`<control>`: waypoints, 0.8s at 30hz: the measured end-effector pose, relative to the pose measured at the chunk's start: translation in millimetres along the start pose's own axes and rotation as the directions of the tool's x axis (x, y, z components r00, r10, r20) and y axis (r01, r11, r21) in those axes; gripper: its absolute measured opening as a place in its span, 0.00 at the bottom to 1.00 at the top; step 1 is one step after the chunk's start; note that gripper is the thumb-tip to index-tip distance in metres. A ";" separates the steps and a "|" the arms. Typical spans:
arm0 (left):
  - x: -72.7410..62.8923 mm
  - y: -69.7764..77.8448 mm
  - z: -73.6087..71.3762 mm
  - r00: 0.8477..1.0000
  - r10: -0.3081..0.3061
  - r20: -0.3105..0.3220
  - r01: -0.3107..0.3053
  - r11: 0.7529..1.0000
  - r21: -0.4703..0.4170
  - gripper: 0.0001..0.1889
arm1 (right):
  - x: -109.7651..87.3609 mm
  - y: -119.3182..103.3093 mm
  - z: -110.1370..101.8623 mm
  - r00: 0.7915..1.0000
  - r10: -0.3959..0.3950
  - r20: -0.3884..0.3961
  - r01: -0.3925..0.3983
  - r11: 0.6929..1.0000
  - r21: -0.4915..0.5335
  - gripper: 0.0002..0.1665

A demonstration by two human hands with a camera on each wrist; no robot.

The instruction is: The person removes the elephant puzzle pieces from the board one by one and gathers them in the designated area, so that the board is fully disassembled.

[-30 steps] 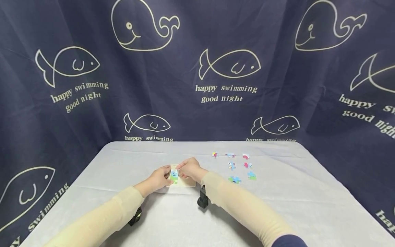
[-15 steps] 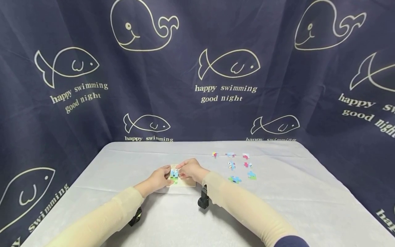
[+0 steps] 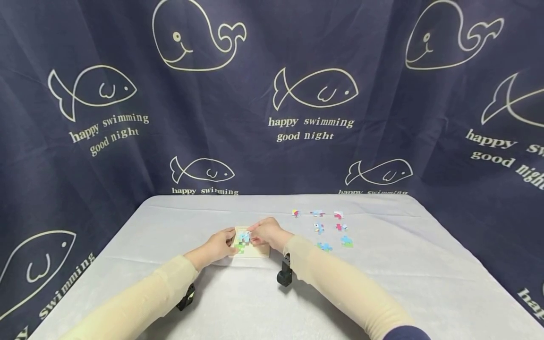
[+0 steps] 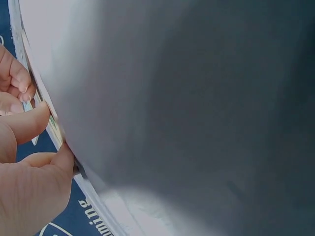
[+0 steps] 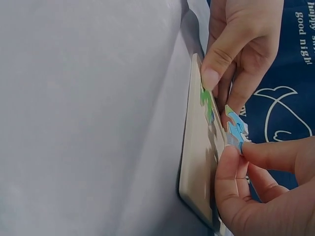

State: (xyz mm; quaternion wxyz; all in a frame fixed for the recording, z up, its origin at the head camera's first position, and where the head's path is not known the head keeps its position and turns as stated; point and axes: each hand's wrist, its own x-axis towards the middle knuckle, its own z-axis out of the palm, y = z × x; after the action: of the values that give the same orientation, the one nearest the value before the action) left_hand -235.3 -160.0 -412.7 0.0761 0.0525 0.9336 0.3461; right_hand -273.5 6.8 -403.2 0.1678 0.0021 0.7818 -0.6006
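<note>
A pale wooden puzzle board (image 3: 259,251) lies on the table, seen edge-on in the right wrist view. My left hand (image 3: 218,244) holds its left side, the thumb on the top near a corner. A green puzzle piece (image 5: 205,101) sits in the board beside that thumb. My right hand (image 3: 268,233) pinches a blue puzzle piece (image 5: 236,132) between thumb and forefinger. That piece is tilted and raised just over the left part of the board. The left wrist view catches my left thumb (image 4: 32,123) at the board's edge; most of the board is hidden there.
Several loose puzzle pieces lie to the right of the board, among them a blue-green piece (image 3: 346,241) and a red-and-white piece (image 3: 338,215). My right sleeve (image 3: 331,274) partly covers another blue piece (image 3: 325,246). A dark curtain (image 3: 255,141) hangs behind the table.
The blue piece, earlier lower over the board's left part, is now raised and tilted in my right hand. My right hand has shifted slightly right; the left stays put.
</note>
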 end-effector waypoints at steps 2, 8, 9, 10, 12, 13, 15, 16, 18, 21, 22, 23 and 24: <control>-0.6 0.1 -0.1 1.000 0.000 0.004 0.000 1.000 0.002 0.36 | -0.6 -0.2 -2.1 1.000 0.002 0.004 -0.002 1.000 0.010 0.13; -2.4 0.6 -0.4 1.000 0.000 0.005 0.000 1.000 -0.005 0.37 | -2.2 -2.5 -8.6 1.000 0.018 0.000 -0.018 1.000 0.007 0.13; -2.3 0.8 -0.6 1.000 0.003 0.005 -0.003 1.000 -0.008 0.38 | -1.3 -2.3 -9.9 1.000 0.017 -0.002 -0.017 1.000 0.007 0.13; -2.5 0.9 -1.0 1.000 0.006 0.006 -0.006 1.000 -0.007 0.38 | -0.5 -1.5 -11.2 1.000 0.011 0.000 -0.011 1.000 0.009 0.14; -2.7 1.0 -1.5 1.000 0.008 0.009 -0.008 1.000 -0.010 0.38 | 2.2 -0.4 -13.3 1.000 0.002 0.001 -0.002 1.000 0.026 0.14; -2.8 1.2 -2.0 1.000 0.010 0.011 -0.010 1.000 -0.011 0.39 | 3.2 -0.2 -14.6 1.000 0.000 0.001 0.000 0.999 0.038 0.15; -2.5 1.1 -2.6 1.000 0.012 0.016 -0.012 1.000 -0.018 0.39 | 4.6 -0.3 -17.0 1.000 -0.005 0.001 0.005 0.998 0.066 0.16; -2.4 0.8 -2.8 1.000 0.013 0.018 -0.012 1.000 -0.017 0.39 | 4.7 -0.7 -18.2 1.000 -0.006 0.002 0.006 0.997 0.078 0.16; -1.7 0.0 -2.8 1.000 0.016 0.020 -0.015 1.000 -0.014 0.39 | 4.8 -1.8 -20.3 1.000 -0.008 0.003 0.008 0.995 0.097 0.17; -0.7 -1.1 -2.4 1.000 0.014 0.024 -0.013 1.000 -0.011 0.39 | 4.3 -3.2 -23.3 1.000 -0.001 0.005 0.001 0.994 0.110 0.17; -0.3 -1.3 -2.1 1.000 0.014 0.023 -0.014 1.000 -0.007 0.39 | 4.0 -3.5 -24.4 1.000 -0.002 0.005 0.002 0.994 0.109 0.17; -0.2 -1.2 -1.8 1.000 0.011 0.022 -0.010 1.000 -0.010 0.39 | 4.0 -3.4 -25.5 1.000 -0.004 0.005 0.003 0.994 0.110 0.17; -0.1 -1.0 -1.5 1.000 0.011 0.021 -0.011 1.000 -0.006 0.38 | 4.0 -3.3 -26.8 1.000 -0.004 0.005 0.004 0.994 0.109 0.17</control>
State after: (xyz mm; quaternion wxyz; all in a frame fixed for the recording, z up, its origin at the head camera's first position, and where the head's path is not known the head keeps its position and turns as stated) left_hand -235.6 -161.7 -412.2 0.0843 0.0610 0.9314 0.3487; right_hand -284.9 30.3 -395.2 0.1682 0.0082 0.7475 -0.6425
